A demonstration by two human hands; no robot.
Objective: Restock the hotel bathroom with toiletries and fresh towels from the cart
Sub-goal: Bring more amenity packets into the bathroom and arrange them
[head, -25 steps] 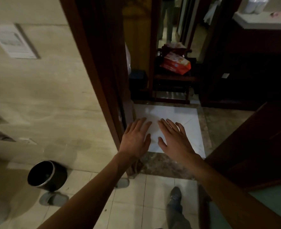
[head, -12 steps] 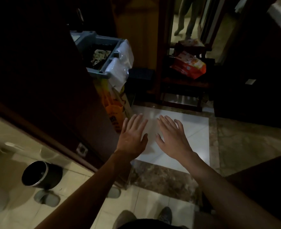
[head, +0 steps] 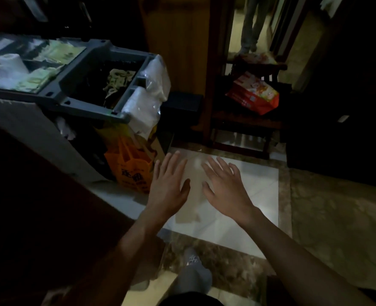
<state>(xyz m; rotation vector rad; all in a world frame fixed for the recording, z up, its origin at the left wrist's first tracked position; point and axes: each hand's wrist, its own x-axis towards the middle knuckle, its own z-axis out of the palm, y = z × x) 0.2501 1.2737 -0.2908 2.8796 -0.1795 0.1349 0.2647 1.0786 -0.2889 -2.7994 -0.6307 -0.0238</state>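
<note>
A grey housekeeping cart (head: 87, 104) stands at the upper left. Its top tray holds white paper rolls (head: 12, 62) and pale green toiletry packets (head: 56, 53); a darker bin section holds crumpled scraps. White plastic-wrapped bundles (head: 142, 111) and an orange bag (head: 134, 171) hang on its near end. My left hand (head: 168, 187) and my right hand (head: 225, 187) are stretched forward over the white floor tile, palms down, fingers spread, holding nothing. Both are below and to the right of the cart.
A dark wooden door or frame (head: 39, 206) fills the lower left. A wooden bench (head: 244, 124) carries a red-orange package (head: 254, 96). A black box (head: 182, 107) sits by the cart. A person's legs (head: 251, 23) stand in the far doorway. My foot (head: 193, 268) is on the marble threshold.
The view has swung left and forward, out of the bathroom. The cart has come fully into view and the black bin has dropped out. Both hands stay spread and empty.
</note>
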